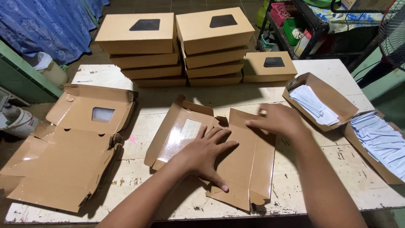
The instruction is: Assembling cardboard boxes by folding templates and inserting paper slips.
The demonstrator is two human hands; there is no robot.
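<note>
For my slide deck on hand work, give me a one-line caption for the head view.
Left hand and right hand press a flat windowed box blank on the worn table.

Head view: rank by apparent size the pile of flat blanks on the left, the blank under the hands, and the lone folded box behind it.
1. Pile of flat blanks
2. Blank under the hands
3. Lone box

The box sits farther from the camera, so its true size is less sure.
</note>
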